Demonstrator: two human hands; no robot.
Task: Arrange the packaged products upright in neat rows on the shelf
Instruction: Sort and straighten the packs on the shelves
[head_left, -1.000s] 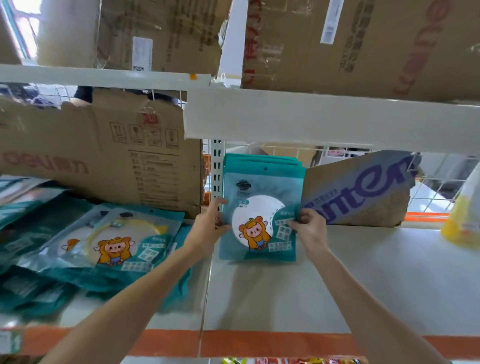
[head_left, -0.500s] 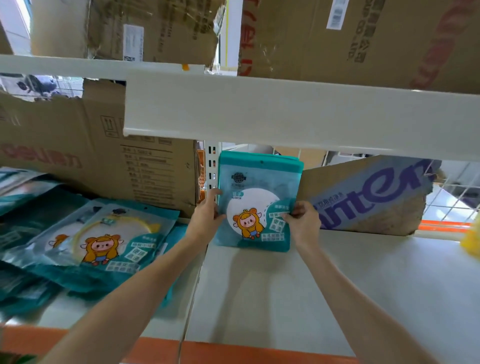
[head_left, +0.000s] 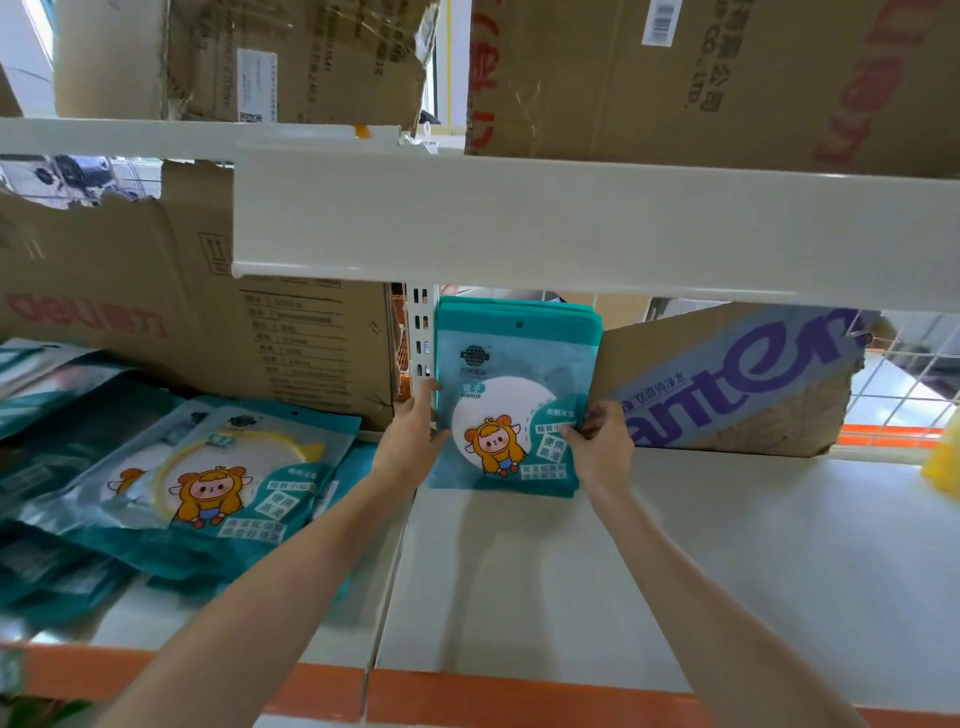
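White metal shelving (head_left: 571, 234), cardboard boxes (head_left: 701, 78) above.

The upright teal packet (head_left: 511, 395) reads "MIRROR"; the leaning carton (head_left: 737, 382) beside it shows purple letters "anten".
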